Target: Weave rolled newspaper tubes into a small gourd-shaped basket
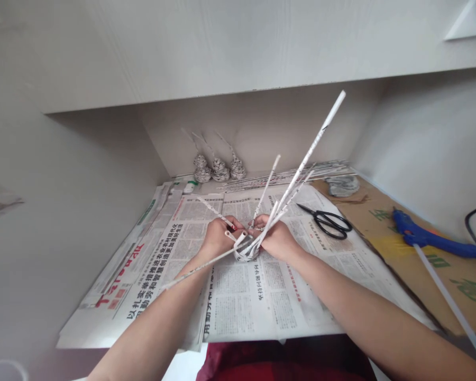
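Note:
Between my two hands sits a small woven newspaper piece, rounded at its base, with several rolled paper sticks fanning out of it. My left hand is closed at its left side, fingers gripping the work where the sticks start. On the other side my right hand pinches around the bases of the sticks. One long paper stick rises up to the right, and another thin paper stick slants down over my left forearm. My fingertips are partly hidden behind the sticks.
Newspaper sheets cover the table. Black scissors lie to the right, near a blue glue gun on cardboard. At the back stand three woven gourd shapes beside a pile of paper sticks. A cabinet overhangs the table.

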The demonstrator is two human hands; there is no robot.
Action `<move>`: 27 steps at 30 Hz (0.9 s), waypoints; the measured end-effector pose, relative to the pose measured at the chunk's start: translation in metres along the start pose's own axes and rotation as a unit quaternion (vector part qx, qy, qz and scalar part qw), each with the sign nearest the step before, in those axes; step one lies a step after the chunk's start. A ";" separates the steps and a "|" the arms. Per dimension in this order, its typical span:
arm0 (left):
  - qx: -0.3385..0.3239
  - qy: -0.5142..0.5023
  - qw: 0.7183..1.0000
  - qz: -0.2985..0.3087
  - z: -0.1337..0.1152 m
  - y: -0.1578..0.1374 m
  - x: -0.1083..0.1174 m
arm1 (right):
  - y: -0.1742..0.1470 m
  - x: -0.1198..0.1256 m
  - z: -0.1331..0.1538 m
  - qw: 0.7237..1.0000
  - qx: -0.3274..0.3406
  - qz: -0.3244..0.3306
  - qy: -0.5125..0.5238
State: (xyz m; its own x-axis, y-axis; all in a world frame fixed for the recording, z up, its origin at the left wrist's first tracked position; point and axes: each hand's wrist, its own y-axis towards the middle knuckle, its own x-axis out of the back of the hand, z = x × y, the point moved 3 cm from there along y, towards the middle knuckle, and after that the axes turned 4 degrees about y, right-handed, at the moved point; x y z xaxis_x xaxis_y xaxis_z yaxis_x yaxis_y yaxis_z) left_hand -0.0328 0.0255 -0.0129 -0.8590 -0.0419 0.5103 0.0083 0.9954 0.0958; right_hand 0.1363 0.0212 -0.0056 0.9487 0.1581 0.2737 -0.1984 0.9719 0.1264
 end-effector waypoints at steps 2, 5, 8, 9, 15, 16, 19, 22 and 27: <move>-0.006 -0.005 1.000 0.014 -0.001 -0.001 0.000 | 0.000 0.001 -0.001 1.000 -0.008 -0.015 -0.017; -0.012 -0.030 0.999 0.021 -0.001 -0.002 0.000 | 0.000 0.002 -0.004 0.998 -0.041 -0.037 -0.033; -0.001 -0.068 0.997 0.030 -0.001 -0.003 -0.001 | -0.001 0.002 -0.005 0.998 -0.049 -0.041 -0.029; 0.006 -0.083 0.996 0.038 -0.001 -0.003 -0.001 | -0.001 0.001 -0.004 0.998 -0.040 -0.039 -0.028; 0.039 -0.153 0.985 0.066 -0.008 -0.006 -0.004 | -0.005 0.000 0.007 1.000 0.026 0.003 -0.017; 0.044 -0.165 0.983 0.063 -0.009 -0.007 -0.005 | -0.005 0.000 0.009 0.999 0.029 0.003 -0.018; 0.033 -0.184 0.981 0.048 -0.013 -0.008 -0.007 | -0.006 0.000 0.013 0.999 0.031 0.000 -0.021; 0.007 -0.149 0.988 0.039 -0.018 -0.010 -0.006 | -0.006 0.000 0.014 0.999 0.031 -0.013 -0.019; -0.001 -0.128 0.991 0.031 -0.022 -0.013 -0.005 | -0.005 0.000 0.010 0.999 0.039 -0.026 -0.013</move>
State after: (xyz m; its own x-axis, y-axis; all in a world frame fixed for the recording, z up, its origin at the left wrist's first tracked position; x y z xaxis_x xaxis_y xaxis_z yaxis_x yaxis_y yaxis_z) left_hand -0.0170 0.0106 0.0020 -0.9583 0.0435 0.2825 0.0664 0.9952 0.0720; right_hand 0.1350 0.0148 0.0029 0.9515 0.1022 0.2901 -0.1687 0.9621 0.2143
